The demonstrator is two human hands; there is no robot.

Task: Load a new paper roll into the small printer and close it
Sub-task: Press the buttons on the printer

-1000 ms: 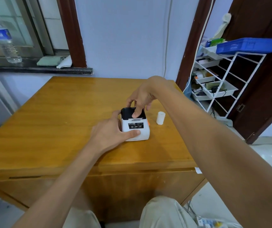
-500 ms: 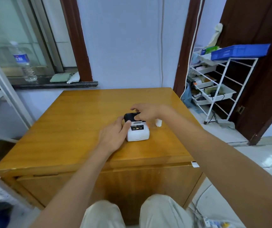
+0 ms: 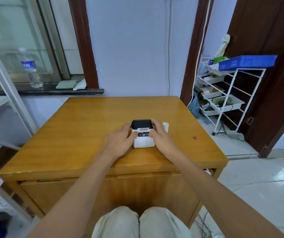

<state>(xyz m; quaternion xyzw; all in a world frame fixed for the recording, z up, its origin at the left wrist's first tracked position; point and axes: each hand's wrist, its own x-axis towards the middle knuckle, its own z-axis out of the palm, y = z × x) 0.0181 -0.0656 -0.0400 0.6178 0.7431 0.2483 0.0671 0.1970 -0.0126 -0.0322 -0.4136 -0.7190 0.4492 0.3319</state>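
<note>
A small white printer with a black lid stands near the middle of the wooden table. Its lid looks closed, with a lit indicator on the front panel. My left hand grips the printer's left side, thumb on the front. My right hand holds its right side, fingers reaching up beside the lid. A small white paper roll stands upright just right of the printer, partly hidden behind my right hand.
A white wire rack with trays and a blue basket stands right of the table by a dark door. A water bottle sits on the window sill at back left. My knees are below the table's front edge.
My right hand came off the top of the lid and moved to the printer's right side. The camera pulled back and rose. The left hand stayed on the printer.
</note>
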